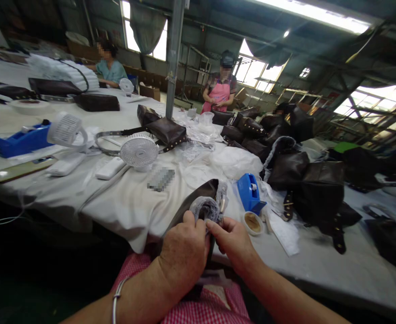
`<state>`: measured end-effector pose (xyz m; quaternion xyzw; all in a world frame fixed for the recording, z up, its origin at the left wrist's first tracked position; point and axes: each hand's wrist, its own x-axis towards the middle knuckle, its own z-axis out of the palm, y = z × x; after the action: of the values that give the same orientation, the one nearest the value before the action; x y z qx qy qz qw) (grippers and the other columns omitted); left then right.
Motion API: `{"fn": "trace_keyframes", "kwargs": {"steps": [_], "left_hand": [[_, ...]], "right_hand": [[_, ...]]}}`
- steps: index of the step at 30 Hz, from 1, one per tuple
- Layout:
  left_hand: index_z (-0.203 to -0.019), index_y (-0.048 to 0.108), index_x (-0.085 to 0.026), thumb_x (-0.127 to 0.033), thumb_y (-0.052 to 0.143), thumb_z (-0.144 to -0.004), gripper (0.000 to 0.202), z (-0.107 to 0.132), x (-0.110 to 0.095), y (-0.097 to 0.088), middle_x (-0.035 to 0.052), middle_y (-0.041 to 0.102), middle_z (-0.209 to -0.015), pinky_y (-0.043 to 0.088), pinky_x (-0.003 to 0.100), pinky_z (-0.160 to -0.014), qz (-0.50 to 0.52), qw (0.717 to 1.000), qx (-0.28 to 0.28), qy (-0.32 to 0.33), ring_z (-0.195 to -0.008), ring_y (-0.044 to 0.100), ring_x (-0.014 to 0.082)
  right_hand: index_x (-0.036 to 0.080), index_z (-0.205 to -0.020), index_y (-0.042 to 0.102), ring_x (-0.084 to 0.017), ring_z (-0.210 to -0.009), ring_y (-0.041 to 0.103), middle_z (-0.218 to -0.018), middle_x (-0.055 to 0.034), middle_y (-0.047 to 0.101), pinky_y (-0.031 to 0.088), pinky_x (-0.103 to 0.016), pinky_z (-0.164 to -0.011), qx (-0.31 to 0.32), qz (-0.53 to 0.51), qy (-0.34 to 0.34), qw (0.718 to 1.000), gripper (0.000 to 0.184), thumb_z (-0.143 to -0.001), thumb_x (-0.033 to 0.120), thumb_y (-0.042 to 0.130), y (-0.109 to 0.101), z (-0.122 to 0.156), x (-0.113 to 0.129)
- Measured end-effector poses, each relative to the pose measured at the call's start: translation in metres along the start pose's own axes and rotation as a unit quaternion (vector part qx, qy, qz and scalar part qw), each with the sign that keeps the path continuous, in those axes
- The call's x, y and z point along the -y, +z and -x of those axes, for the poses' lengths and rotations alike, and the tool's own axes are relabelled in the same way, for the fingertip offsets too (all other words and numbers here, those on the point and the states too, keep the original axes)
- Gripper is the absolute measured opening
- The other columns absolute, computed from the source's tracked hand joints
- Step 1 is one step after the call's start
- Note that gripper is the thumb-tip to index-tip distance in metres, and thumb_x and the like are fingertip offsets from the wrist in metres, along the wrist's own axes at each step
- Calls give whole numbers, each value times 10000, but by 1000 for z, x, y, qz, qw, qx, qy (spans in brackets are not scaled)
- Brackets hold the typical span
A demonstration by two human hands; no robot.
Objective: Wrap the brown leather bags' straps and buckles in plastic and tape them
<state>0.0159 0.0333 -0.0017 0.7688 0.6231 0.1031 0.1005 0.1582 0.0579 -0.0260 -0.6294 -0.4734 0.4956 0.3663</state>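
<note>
A round fan (139,152) stands on a white cloth (110,202). Left of it are another fan (64,129), a phone (24,169) and a blue dispenser (17,141); right of it, a second blue dispenser (246,192) and a tub (252,223); beyond it, slightly right, rises a pole (175,58).

Dark bag (193,198) partly hidden behind the left hand (184,249)
</note>
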Motion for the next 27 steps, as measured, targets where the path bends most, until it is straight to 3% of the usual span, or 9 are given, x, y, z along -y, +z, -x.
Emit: {"fn": "trace_keyframes", "kwargs": {"steps": [9,13,17,22,27], "left_hand": [[-915,613,-172,-299,428,-945,226,2,11,4,125,572,-934,497,338,-619,8,999,-37,10,-725,634,246],[-939,622,-166,-266,448,-940,200,-2,16,3,119,566,-951,494,338,-686,68,997,-35,13,-776,612,236],[-908,647,-161,-247,453,-947,215,-8,24,1,103,575,-910,486,348,-757,152,988,-17,11,-824,603,232],[-902,695,-176,-295,470,-947,259,-10,32,-2,83,613,-890,473,356,-806,231,973,8,-7,-866,602,225],[-923,726,-191,-316,502,-918,257,-8,32,-4,71,661,-896,469,354,-827,271,962,-4,-30,-894,617,231]], "right_hand": [[155,-587,557,-71,-404,441,-496,32,528,326,-206,-401,69,-76,29,994,497,-631,591,791,-8,5,1],[151,-632,587,-63,-377,443,-521,43,546,379,-210,-390,72,-122,86,986,505,-549,583,834,-7,8,4],[155,-667,574,-61,-378,459,-504,57,527,410,-200,-397,97,-162,133,973,506,-556,568,844,-2,8,4],[164,-699,551,-48,-399,443,-546,53,548,434,-193,-399,100,-194,128,967,481,-597,526,851,4,8,4],[165,-683,555,-51,-383,428,-539,52,556,449,-203,-376,85,-156,91,980,452,-630,523,826,7,4,5]]}}
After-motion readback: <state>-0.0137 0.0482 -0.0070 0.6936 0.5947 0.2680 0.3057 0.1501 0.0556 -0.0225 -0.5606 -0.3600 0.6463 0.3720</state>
